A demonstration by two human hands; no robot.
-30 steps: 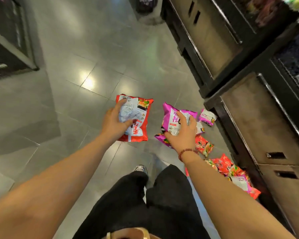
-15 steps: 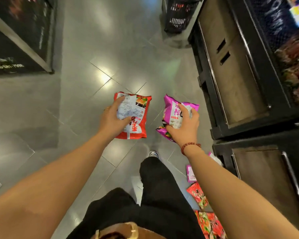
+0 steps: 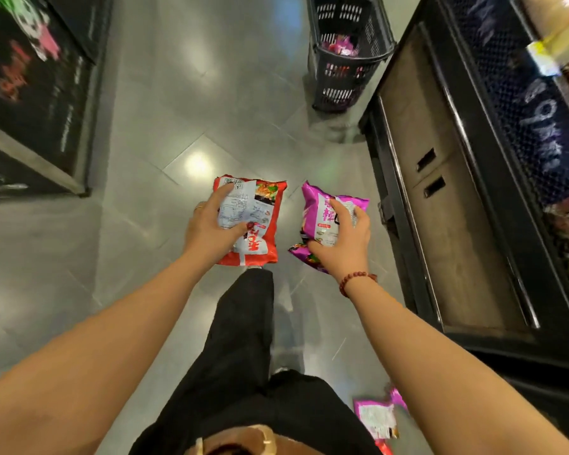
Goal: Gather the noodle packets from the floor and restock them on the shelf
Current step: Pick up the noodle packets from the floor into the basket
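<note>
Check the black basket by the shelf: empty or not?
Not empty. Pink packets lie inside the black basket, visible over its rim; how full, cannot tell.

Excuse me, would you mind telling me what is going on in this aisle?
A person in a shop aisle grips a red noodle packet in the left hand and a pink noodle packet in the right hand. Another pink packet lies on the floor. The shelving unit stands to their right.

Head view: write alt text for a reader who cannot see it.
A person holds a red noodle packet in the left hand and pink packets in the right hand. Other packets lie on the floor; a black basket stands ahead beside dark shelving.
</note>
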